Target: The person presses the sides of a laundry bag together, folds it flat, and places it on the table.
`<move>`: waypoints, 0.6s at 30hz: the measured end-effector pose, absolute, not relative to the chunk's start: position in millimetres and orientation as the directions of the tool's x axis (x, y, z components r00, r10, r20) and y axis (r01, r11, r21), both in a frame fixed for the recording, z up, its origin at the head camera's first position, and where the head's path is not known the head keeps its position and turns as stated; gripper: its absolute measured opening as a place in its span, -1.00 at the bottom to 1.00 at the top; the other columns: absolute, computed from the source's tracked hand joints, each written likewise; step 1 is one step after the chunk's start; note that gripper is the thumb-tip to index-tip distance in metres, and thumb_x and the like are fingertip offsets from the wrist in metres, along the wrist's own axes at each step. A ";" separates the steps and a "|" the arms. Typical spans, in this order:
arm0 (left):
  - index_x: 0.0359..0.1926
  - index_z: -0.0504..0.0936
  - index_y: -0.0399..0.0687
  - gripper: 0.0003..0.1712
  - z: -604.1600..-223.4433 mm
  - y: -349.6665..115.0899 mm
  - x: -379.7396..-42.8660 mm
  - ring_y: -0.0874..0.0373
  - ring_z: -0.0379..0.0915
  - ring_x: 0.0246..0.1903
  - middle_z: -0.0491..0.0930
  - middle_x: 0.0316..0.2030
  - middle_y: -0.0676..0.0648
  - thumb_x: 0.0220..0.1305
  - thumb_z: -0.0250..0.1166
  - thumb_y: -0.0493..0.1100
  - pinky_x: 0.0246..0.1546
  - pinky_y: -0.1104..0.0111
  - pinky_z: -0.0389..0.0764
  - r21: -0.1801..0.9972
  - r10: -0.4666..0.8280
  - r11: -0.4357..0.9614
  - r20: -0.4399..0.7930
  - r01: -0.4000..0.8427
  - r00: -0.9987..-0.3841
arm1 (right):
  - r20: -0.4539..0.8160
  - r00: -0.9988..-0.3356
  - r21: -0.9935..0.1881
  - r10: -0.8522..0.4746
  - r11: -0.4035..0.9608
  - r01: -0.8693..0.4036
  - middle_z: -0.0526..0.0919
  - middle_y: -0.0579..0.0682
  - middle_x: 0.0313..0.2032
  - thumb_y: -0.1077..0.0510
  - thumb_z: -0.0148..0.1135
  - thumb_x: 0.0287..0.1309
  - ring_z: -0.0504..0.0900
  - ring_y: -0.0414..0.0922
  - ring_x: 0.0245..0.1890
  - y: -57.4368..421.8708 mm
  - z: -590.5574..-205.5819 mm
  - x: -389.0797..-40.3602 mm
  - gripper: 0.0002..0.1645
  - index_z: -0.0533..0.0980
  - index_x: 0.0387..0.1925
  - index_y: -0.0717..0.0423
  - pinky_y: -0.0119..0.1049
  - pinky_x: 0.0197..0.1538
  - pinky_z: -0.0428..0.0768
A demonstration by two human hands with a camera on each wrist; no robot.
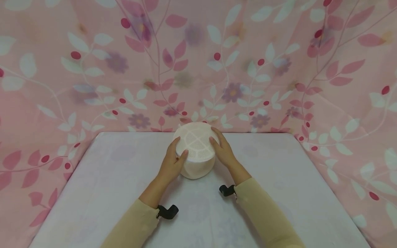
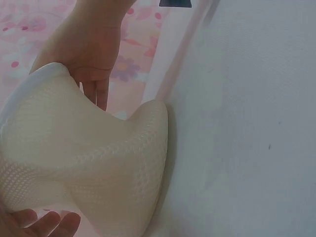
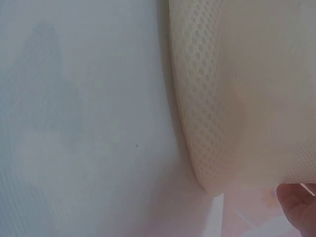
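Observation:
A round, off-white mesh laundry bag (image 1: 195,141) stands between the two hands near the far side of the table, its flat top tilted toward me. Crossing strips mark that top, and the soft side bulges below a pale rim. My left hand (image 1: 172,163) grips the left side, thumb over the near edge. On the opposite side my right hand (image 1: 225,151) holds the rim with thumb and fingers. In the left wrist view, the bag's wall (image 2: 113,163) sags inward, its lower edge right at the tabletop. Honeycomb mesh (image 3: 197,98) shows close up in the right wrist view.
The table (image 1: 108,193) wears a pale, faintly patterned cover. A pink curtain (image 1: 198,62) with leaves and flowers hangs behind it and along both sides. Black wrist cameras (image 1: 168,212) stick out from the beige sleeves (image 1: 263,210).

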State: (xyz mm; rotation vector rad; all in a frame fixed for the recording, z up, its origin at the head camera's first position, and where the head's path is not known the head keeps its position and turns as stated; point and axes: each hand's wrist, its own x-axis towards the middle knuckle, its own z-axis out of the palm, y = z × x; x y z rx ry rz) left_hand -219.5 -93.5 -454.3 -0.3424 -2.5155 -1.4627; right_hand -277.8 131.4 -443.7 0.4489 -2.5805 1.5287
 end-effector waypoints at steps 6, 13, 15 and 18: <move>0.40 -0.08 0.15 -0.20 -454.6 -90.1 -221.9 -0.11 -0.03 0.32 0.01 0.34 -0.15 0.28 -0.04 0.29 0.22 -0.07 0.11 0.820 0.077 0.499 0.281 0.281 -0.956 | 0.242 -0.949 -0.869 -0.201 0.390 -0.305 0.05 -0.13 0.38 -0.24 -0.14 0.29 0.03 -0.04 0.37 127.2 -443.1 -277.8 -0.37 0.08 0.36 -0.33 0.05 0.32 0.03; 0.40 -0.09 0.23 -0.16 -453.0 -88.1 -222.8 -0.06 -0.05 0.34 -0.02 0.35 -0.08 0.22 -0.01 0.35 0.23 -0.05 0.10 0.831 0.047 0.504 0.247 0.237 -0.968 | 0.236 -0.943 -0.896 -0.235 0.323 -0.304 0.01 0.01 0.40 -0.04 -0.11 0.36 -0.02 0.02 0.38 121.7 -425.3 -262.9 -0.39 0.07 0.38 -0.09 0.05 0.32 -0.01; 0.40 -0.10 0.24 -0.16 -452.5 -88.0 -222.8 -0.04 -0.08 0.35 -0.04 0.36 -0.07 0.21 0.00 0.35 0.25 -0.04 0.08 0.834 0.047 0.501 0.242 0.232 -0.969 | 0.237 -0.942 -0.901 -0.239 0.309 -0.305 0.02 0.06 0.39 0.01 -0.11 0.36 -0.01 0.04 0.37 119.6 -417.4 -255.9 -0.40 0.08 0.37 -0.02 0.06 0.32 0.00; 0.40 -0.10 0.24 -0.15 -451.4 -88.2 -223.4 -0.04 -0.08 0.35 -0.03 0.37 -0.08 0.21 0.02 0.33 0.25 -0.02 0.07 0.835 0.044 0.499 0.245 0.233 -0.969 | 0.252 -0.937 -0.901 -0.240 0.295 -0.318 0.04 0.10 0.38 0.07 -0.11 0.37 0.02 0.08 0.36 117.4 -410.5 -249.6 -0.41 0.08 0.36 0.07 0.08 0.31 0.04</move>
